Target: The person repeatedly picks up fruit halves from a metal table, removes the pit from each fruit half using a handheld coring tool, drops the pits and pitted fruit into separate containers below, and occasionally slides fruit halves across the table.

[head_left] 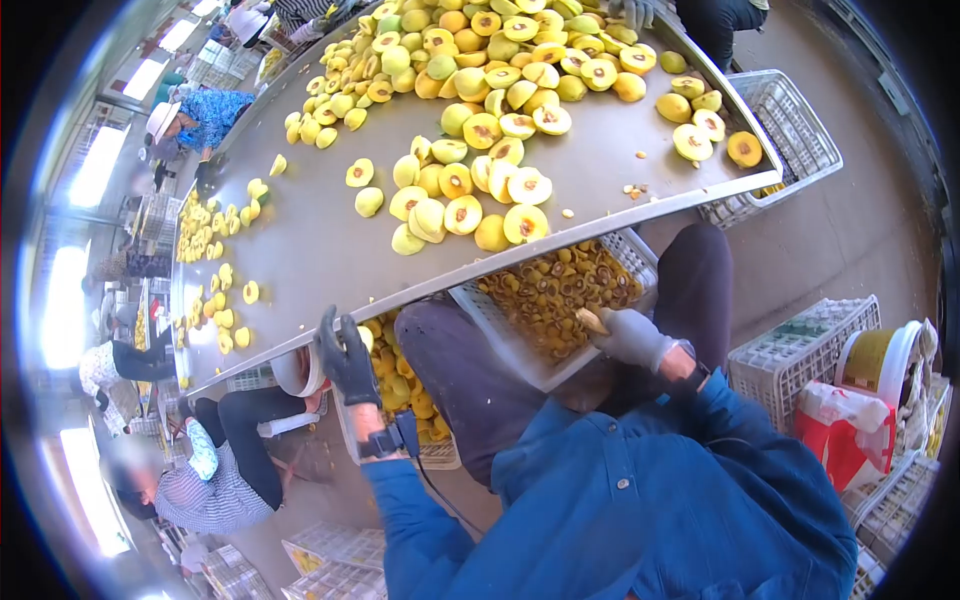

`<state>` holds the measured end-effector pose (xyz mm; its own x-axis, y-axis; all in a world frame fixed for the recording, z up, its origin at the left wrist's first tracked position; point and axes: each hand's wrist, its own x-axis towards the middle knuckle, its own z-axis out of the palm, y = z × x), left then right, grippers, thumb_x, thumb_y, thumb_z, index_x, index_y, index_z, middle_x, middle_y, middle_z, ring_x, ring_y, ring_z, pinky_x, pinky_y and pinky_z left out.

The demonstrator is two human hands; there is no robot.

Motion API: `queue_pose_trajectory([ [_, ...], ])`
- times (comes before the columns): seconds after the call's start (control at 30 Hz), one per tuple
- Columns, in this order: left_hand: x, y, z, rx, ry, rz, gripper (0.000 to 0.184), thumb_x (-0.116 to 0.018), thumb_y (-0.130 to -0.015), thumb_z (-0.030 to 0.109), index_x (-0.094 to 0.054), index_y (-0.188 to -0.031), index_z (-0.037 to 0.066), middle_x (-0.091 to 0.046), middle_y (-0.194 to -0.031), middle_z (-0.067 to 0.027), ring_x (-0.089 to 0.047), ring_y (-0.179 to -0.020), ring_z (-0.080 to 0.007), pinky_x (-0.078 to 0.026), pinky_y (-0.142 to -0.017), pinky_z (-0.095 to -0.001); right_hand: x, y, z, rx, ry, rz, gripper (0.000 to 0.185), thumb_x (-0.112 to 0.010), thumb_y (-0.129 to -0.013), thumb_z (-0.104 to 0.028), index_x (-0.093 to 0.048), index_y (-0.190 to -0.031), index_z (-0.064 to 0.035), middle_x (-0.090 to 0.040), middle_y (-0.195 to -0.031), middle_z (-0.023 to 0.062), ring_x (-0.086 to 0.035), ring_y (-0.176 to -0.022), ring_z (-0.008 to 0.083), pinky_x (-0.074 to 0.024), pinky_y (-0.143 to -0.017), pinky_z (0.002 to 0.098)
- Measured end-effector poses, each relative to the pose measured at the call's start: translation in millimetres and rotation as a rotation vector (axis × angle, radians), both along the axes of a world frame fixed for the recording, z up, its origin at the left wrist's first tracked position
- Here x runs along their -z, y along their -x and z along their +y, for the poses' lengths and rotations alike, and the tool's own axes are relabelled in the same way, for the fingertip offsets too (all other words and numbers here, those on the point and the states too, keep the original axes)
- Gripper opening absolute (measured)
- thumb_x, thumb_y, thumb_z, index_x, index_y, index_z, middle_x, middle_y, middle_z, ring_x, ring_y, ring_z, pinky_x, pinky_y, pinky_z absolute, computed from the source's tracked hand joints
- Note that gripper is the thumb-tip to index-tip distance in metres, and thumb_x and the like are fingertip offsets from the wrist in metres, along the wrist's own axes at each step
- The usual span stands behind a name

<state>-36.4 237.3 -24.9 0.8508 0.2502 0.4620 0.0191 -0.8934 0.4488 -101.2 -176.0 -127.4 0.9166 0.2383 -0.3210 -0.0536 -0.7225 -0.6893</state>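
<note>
My left hand [346, 358], in a dark glove, is at the near edge of the metal table [310, 240], its fingers stretched upward and apart. A pale yellow peach half [366, 338] shows right beside its fingers; whether they touch is unclear. Below that hand is a crate of yellow peach halves [398, 385]. My right hand [638, 342], in a grey glove, is closed around a small tan object [592, 320], mostly hidden by the fingers. It is above the right side of a white crate [545, 375] holding brown-yellow pits and scraps [560, 290].
Many halved peaches [480, 130] are heaped across the table, several with pits showing. Crates [800, 345], a white bucket [880, 360] and a red bag [845, 430] stand at my right. A gloved hand [632, 12] of another person rests at the far edge. Co-workers [225, 485] sit at left.
</note>
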Motion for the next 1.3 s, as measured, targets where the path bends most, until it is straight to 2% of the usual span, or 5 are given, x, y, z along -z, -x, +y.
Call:
queue_pose_trajectory([
  [0.47, 34, -174, -92, 0.636, -0.695, 0.411, 0.072, -0.077, -0.069, 0.025, -0.047, -0.134, 0.017, -0.047, -0.128, -0.0139, -0.050, -0.113, -0.0386, -0.048, -0.090, -0.0484, 4, 3, 7, -0.044, 0.067, 0.084, 0.029, -0.066, -0.080, -0.028, -0.059, -0.091, -0.0015, -0.066, -0.077, 0.0210, -0.065, -0.075, 0.0399, -0.0515, -0.068, 0.0482],
  [0.63, 39, -152, -82, 0.591, -0.351, 0.304, 0.063, -0.075, -0.074, 0.020, -0.049, -0.130, 0.007, -0.052, -0.120, -0.0162, -0.055, -0.108, -0.0362, -0.051, -0.089, -0.0469, -5, 5, 9, -0.042, 0.036, 0.039, 0.029, -0.064, -0.083, -0.030, -0.060, -0.089, -0.0015, -0.066, -0.077, 0.0220, -0.065, -0.076, 0.0401, -0.0512, -0.068, 0.0480],
  [0.87, -5, -113, -100, 0.606, 1.395, 0.310, 0.046, -0.060, -0.093, 0.017, -0.045, -0.133, -0.001, -0.054, -0.120, -0.0133, -0.059, -0.108, -0.0229, -0.057, -0.088, -0.0423, -49, -34, 35, 0.243, -0.714, -0.008, 0.029, -0.061, -0.088, -0.028, -0.060, -0.088, 0.0008, -0.061, -0.065, 0.0100, -0.061, -0.057, 0.0235, -0.0480, -0.057, 0.0371],
  [1.0, -27, -70, -150, 0.774, 0.900, 0.154, 0.044, -0.047, -0.100, 0.016, -0.039, -0.139, -0.003, -0.051, -0.133, -0.0174, -0.052, -0.123, -0.0254, -0.048, -0.101, -0.0396, -117, -84, 53, 0.441, -1.086, 0.282, 0.027, -0.062, -0.091, -0.029, -0.061, -0.087, -0.0015, -0.052, -0.058, 0.0015, -0.047, -0.045, 0.0104, -0.0363, -0.043, 0.0271],
  [1.3, -34, -18, -216, 0.800, 1.461, -0.016, 0.055, -0.039, -0.101, 0.029, -0.030, -0.146, -0.001, -0.045, -0.141, -0.0184, -0.046, -0.128, -0.0273, -0.037, -0.109, -0.0383, -135, -81, 82, 0.407, -1.030, -0.270, 0.031, -0.066, -0.088, -0.027, -0.057, -0.094, 0.0019, -0.062, -0.063, 0.0087, -0.062, -0.059, 0.0276, -0.0480, -0.057, 0.0401],
])
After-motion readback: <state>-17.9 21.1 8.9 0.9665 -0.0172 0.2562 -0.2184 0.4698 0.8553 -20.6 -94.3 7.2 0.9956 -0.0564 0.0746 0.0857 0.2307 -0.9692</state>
